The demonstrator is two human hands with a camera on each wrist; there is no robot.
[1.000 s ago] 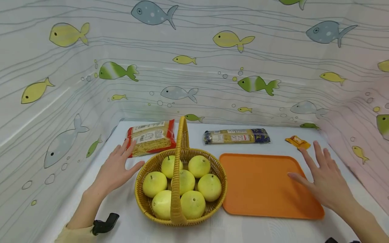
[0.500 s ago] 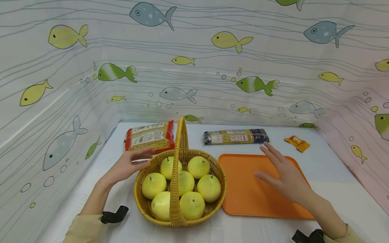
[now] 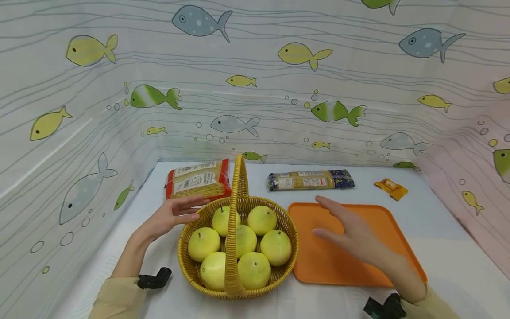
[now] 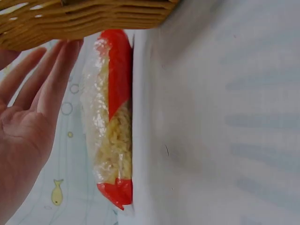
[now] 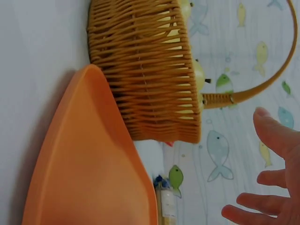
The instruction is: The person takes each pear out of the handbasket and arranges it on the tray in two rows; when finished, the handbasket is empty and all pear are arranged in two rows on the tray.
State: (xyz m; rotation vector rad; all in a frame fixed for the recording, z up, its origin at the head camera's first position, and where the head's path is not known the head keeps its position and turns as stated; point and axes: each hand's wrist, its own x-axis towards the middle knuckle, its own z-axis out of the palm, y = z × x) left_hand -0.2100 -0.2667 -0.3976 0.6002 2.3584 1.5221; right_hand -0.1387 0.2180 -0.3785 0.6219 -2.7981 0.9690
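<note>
A yellow wicker basket [image 3: 275,277] with a tall handle stands in the middle of the table in the head view. Several round yellow-green fruits [image 3: 275,247] with short stems lie in it. My left hand [image 3: 163,220] is at the basket's left rim, its fingers extended and overlapping the rim in the head view. In the left wrist view those fingertips reach the basket's woven edge [image 4: 93,21]. My right hand [image 3: 356,232] hovers over the orange tray [image 3: 338,270], right of the basket, fingers extended and thumb apart, holding nothing.
Behind the basket on the left lies a red-ended clear bag of pasta [image 3: 198,179]. A long pack of noodles [image 3: 311,180] lies behind the tray, with a small orange packet [image 3: 391,188] farther right. Fish-patterned cloth walls [image 3: 255,102] enclose the back and sides.
My left hand has moved right to the basket's rim. My right hand has moved left from the tray's right edge, across the tray towards the basket. The basket and packs stay in place.
</note>
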